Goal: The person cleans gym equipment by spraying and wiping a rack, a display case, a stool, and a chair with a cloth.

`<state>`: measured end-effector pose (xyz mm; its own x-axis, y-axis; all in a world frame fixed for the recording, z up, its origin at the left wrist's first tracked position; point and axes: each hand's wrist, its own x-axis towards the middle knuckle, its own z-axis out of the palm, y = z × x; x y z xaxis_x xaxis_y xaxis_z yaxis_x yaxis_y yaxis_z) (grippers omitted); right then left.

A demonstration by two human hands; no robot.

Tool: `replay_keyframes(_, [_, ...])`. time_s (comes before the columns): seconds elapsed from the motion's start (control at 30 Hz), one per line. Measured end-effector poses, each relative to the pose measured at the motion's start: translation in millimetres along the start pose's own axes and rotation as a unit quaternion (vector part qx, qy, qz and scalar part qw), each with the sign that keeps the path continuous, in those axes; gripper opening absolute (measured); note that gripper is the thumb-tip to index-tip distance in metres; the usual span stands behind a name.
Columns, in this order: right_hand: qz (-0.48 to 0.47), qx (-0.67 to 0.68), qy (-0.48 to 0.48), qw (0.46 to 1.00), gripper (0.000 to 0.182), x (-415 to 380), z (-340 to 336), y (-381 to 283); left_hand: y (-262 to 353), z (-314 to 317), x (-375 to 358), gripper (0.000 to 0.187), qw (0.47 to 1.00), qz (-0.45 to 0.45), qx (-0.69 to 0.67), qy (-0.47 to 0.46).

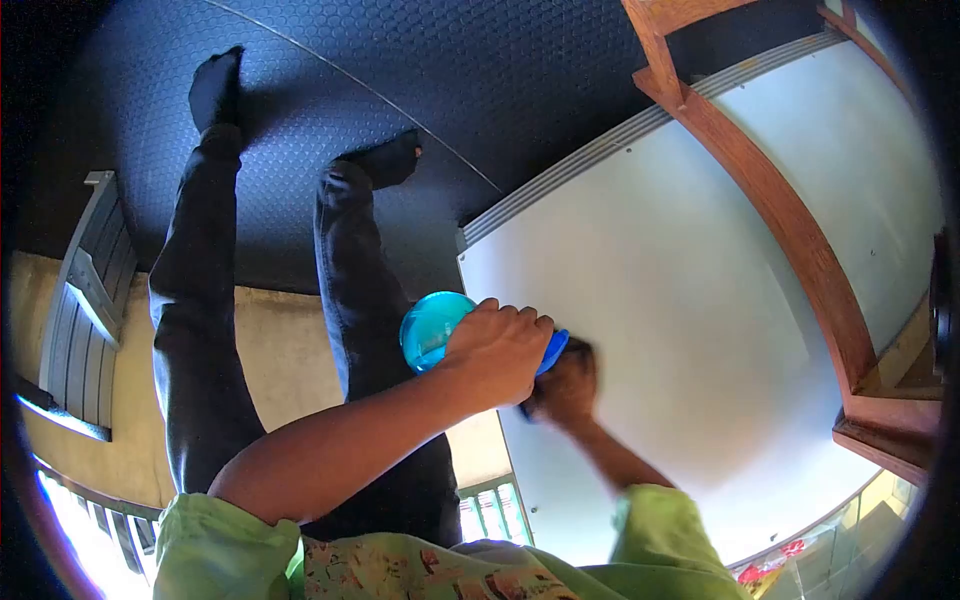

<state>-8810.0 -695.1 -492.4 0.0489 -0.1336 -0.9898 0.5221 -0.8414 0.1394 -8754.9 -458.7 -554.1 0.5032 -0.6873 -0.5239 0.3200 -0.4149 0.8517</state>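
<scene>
My left hand [497,352] is wrapped around a translucent teal container [432,325] with a rounded end, seemingly a bottle. A bright blue part [553,350] sticks out past its fingers on the right side. Just beyond that blue part is my right hand [568,388], smeared by motion and curled around something dark that I cannot make out. Both hands are close together in front of my body, over the corner of a white panel. Most of the container's middle is hidden under the left hand.
A large white board-like surface [650,280] with a metal edge fills the right, crossed by a curved wooden frame [790,220]. Dark textured matting [480,70] lies under two feet in dark socks. A grey slatted piece [90,300] stands at left.
</scene>
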Motion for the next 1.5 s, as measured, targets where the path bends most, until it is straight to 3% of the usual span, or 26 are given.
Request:
replay_keyframes(0.03, [0.075, -0.023, -0.061, 0.995, 0.064, 5.9, -32.6, 33.7, 0.0, -0.8, 1.9, 0.04, 1.0, 0.002, -0.001, 0.0])
replay_keyframes(0.07, [0.075, -0.04, 0.161, 0.983, 0.054, 9.8, -51.6, 71.3, 0.6, 0.5, 3.5, 0.04, 1.0, 0.005, -0.003, -0.011])
replay_keyframes(0.1, [0.093, -0.162, 0.316, 0.93, 0.059, 23.5, -59.3, 113.9, 1.0, 3.2, 5.1, 0.041, 1.0, 0.008, -0.006, -0.021])
replay_keyframes(0.13, [0.173, -0.187, 0.268, 0.929, 0.058, 39.4, -115.6, 124.9, -1.2, 9.1, 7.2, 0.04, 1.0, 0.015, -0.001, -0.012])
replay_keyframes(0.17, [0.208, -0.197, 0.281, 0.916, 0.062, 62.2, -137.5, 136.8, -2.7, 14.6, 10.4, 0.04, 1.0, 0.015, -0.002, -0.011])
replay_keyframes(0.3, [0.227, -0.194, 0.213, 0.93, 0.071, 156.9, -111.9, 94.2, -20.7, 19.0, 22.3, 0.04, 1.0, 0.0, -0.011, -0.009])
replay_keyframes(0.43, [0.003, -0.102, 0.112, 0.988, 0.068, 151.9, 25.6, -28.0, -45.4, 10.1, 25.4, 0.039, 0.999, -0.048, -0.021, 0.012])
replay_keyframes(0.5, [-0.046, -0.023, 0.052, 0.997, 0.066, 115.8, 31.3, -46.2, -42.7, 15.4, 27.6, 0.039, 0.998, -0.054, -0.017, 0.012])
replay_keyframes(0.6, [0.041, 0.146, 0.014, 0.988, 0.062, 131.8, -7.8, 30.9, -33.6, 29.3, 32.1, 0.038, 0.999, -0.027, -0.02, -0.002])
replay_keyframes(0.63, [0.024, -0.074, 0.113, 0.991, 0.056, 137.1, -27.6, 74.3, -32.5, 31.3, 32.0, 0.038, 1.0, -0.022, -0.018, -0.006])
replay_keyframes(0.67, [0.04, -0.147, 0.287, 0.946, 0.054, 149.4, -62.1, 106.7, -31.3, 33.3, 32.0, 0.038, 1.0, -0.016, -0.016, -0.009])
replay_keyframes(0.7, [0.152, -0.213, 0.193, 0.946, 0.062, 153.1, -124.2, 114.9, -32.2, 32.7, 33.9, 0.038, 1.0, -0.009, -0.011, -0.009])
replay_keyframes(0.77, [0.18, -0.215, 0.199, 0.939, 0.066, 187.5, -166.2, 147.3, -33.8, 29.0, 36.9, 0.038, 1.0, -0.008, -0.003, -0.022])
replay_keyframes(0.83, [0.216, -0.206, 0.195, 0.934, 0.066, 230.5, -169.9, 134.4, -45.2, 22.4, 40.2, 0.038, 0.999, -0.015, 0.007, -0.04])
replay_keyframes(0.87, [0.247, -0.203, 0.183, 0.93, 0.067, 248.2, -162.3, 119.7, -50.6, 19.9, 41.5, 0.038, 0.999, -0.018, 0.007, -0.026])
replay_keyframes(0.93, [0.204, -0.199, 0.183, 0.941, 0.067, 274.9, -117.3, 73.4, -61.7, 17.7, 39.5, 0.037, 1.0, -0.025, 0.001, 0.007])
replay_keyframes(1.17, [-0.031, -0.165, 0.144, 0.975, 0.056, 250.3, 110.4, -92.3, -78.4, 5.8, 1.9, 0.04, 0.997, -0.056, 0.004, 0.045])
replay_keyframes(1.23, [-0.005, -0.06, 0.18, 0.982, 0.057, 248.6, 183.8, -124.9, -78.3, 2.1, -12.0, 0.043, 0.997, -0.074, 0.001, 0.003])
replay_keyframes(1.3, [-0.045, 0.078, 0.059, 0.994, 0.05, 213.0, 147.7, -136.0, -77.3, -0.6, -26.7, 0.045, 0.997, -0.072, 0.006, -0.002])
replay_keyframes(1.33, [-0.103, 0.153, -0.091, 0.979, 0.045, 180.5, 91.6, -136.2, -75.6, -2.6, -33.6, 0.045, 0.998, -0.069, 0.012, -0.004])
replay_keyframes(1.4, [-0.256, 0.345, -0.075, 0.9, 0.035, 190.8, 140.8, -154.4, -72.0, -7.4, -48.7, 0.046, 0.997, -0.068, 0.025, -0.012])
replay_keyframes(1.43, [-0.193, 0.468, -0.103, 0.857, 0.03, 168.9, 117.1, -146.7, -69.6, -13.5, -55.1, 0.046, 0.996, -0.081, 0.035, -0.017])
replay_keyframes(1.5, [-0.094, 0.677, -0.134, 0.718, 0.026, 134.3, 82.7, -135.5, -61.0, -32.2, -70.0, 0.049, 0.994, -0.091, 0.032, -0.054])
